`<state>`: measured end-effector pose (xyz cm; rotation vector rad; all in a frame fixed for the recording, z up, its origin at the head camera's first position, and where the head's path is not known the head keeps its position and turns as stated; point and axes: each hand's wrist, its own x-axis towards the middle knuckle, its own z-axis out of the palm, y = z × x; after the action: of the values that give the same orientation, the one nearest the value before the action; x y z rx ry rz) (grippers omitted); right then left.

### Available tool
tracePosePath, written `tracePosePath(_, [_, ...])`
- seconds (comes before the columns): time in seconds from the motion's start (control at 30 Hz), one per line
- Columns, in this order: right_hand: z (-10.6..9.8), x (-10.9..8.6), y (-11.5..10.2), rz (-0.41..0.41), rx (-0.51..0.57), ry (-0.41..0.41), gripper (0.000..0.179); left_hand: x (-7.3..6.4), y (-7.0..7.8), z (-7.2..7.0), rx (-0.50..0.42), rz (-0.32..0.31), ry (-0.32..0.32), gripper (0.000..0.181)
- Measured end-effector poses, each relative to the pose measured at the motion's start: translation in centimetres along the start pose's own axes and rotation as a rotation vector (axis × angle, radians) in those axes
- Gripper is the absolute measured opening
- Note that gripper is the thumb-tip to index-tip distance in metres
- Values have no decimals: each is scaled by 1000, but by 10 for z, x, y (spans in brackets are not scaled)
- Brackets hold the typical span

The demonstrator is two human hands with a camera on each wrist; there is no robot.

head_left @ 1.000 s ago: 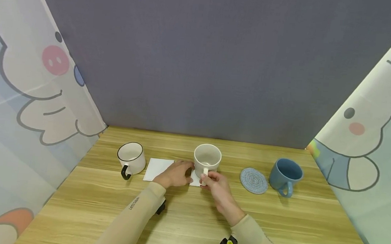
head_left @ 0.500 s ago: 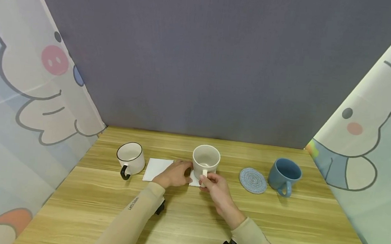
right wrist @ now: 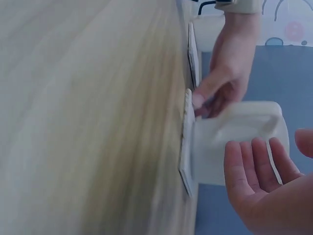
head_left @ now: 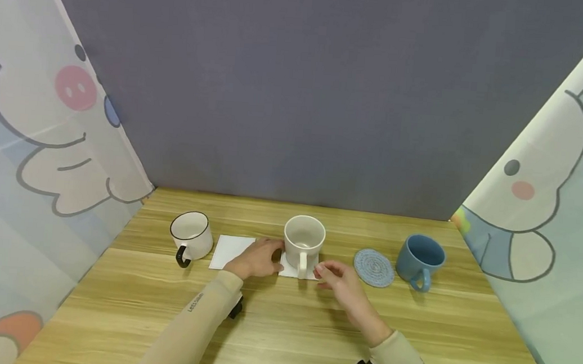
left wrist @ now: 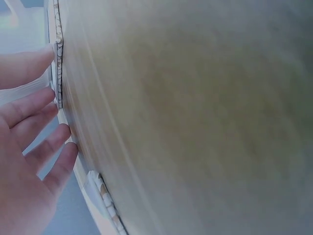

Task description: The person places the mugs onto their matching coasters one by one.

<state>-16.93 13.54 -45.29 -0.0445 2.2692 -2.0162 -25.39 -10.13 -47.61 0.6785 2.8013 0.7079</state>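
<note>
- We see a smooth, round white mug (head_left: pixel 296 254) on a square mat (head_left: pixel 287 270) near the back edge of the counter (head_left: pixel 286 328).
- The left hand (head_left: pixel 257 259), fingers spread, touches the mat.
- The right hand (head_left: pixel 343 284), fingers loose, hangs beside the bent handle (head_left: pixel 302 266).

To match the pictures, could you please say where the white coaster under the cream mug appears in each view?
Head: white coaster, below centre.
Left wrist: white coaster, edge-on, upper left.
Right wrist: white coaster, edge-on, right of centre.
Shared landmark: left hand, beside it.
</note>
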Motion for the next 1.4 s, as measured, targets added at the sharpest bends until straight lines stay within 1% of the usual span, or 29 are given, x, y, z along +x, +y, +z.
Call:
tracePosePath(0.13, [-13, -1, -8, -38, -70, -3, 30, 0, 1, -3, -28, -7, 2, 40])
tracePosePath(0.3, [-32, -7, -20, -81, -182, 14, 27, 0, 1, -3, -29, -8, 0, 40])
tracePosePath(0.5, [-58, -15, -33, -167, -312, 81, 24, 0, 2, -2, -27, 1, 4, 40])
tracePosePath(0.63, [-73, -20, -42, -206, -462, 122, 27, 0, 1, -2, -31, 3, 3, 38])
tracePosePath(0.73, [-83, -21, -48, -231, -563, 137, 31, 0, 1, -2, -26, 4, 5, 38])
tracePosePath(0.87, [-95, -21, -53, -291, -626, 170, 30, 0, 1, -2, -18, 4, 8, 39])
tracePosePath(1.0, [-105, -23, -54, -383, -660, 234, 23, 1, 1, -1, -21, -2, 5, 39])
tracePosePath(1.1, [-111, -26, -50, -456, -694, 278, 17, 1, 2, -1, -29, -7, 3, 38])
tracePosePath(1.17, [-115, -29, -47, -486, -724, 298, 15, 1, 2, -1, -28, -8, 2, 38])
tracePosePath(1.23, [-120, -31, -43, -495, -763, 310, 15, 2, 1, -1, -27, -10, 1, 38])
tracePosePath(1.4, [-131, -35, -37, -473, -863, 317, 16, 3, -1, 0, -13, -8, -2, 39])
